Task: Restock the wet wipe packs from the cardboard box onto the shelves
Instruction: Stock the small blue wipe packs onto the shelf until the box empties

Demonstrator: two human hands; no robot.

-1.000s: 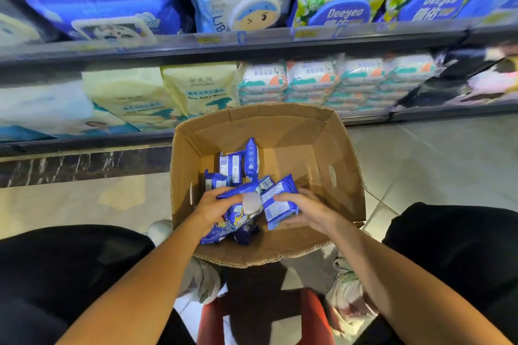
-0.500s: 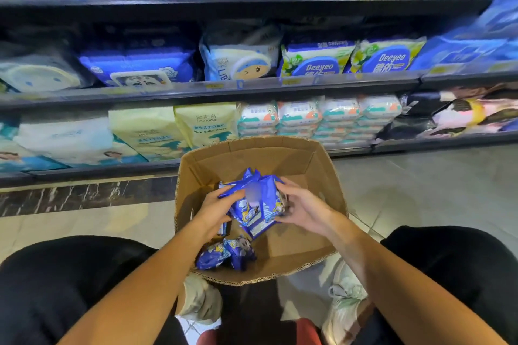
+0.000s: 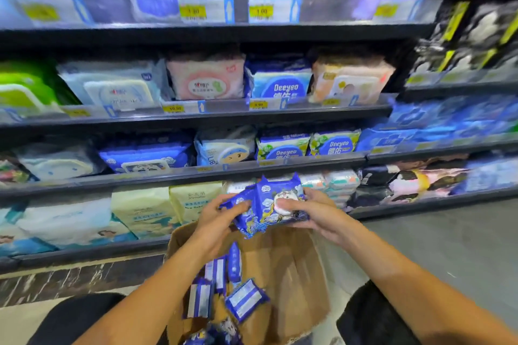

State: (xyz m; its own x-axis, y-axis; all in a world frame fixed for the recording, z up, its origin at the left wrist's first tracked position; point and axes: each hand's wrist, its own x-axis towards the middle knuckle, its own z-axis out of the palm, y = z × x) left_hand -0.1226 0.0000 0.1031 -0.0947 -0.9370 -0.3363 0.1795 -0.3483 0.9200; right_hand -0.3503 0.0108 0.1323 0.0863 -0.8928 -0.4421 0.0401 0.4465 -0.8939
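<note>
A bunch of small blue wet wipe packs [image 3: 263, 204] hangs above the open cardboard box [image 3: 297, 274], in front of the lowest shelf. My left hand [image 3: 218, 221] grips the bunch from the left. My right hand [image 3: 311, 211] grips it from the right, thumb on a white lid. Several more blue packs [image 3: 224, 288] lie loose in the bottom of the box.
Dark shelves [image 3: 196, 173] full of wipe and tissue packs rise in several tiers ahead, with yellow price tags [image 3: 173, 108] on their rails. Pale tiled floor [image 3: 448, 246] lies to the right of the box. My dark-clad knees flank the box at the bottom.
Both hands have lifted the bunch of blue packs up out of the box to the height of the lowest shelf. My view has tilted upward, showing higher shelves.
</note>
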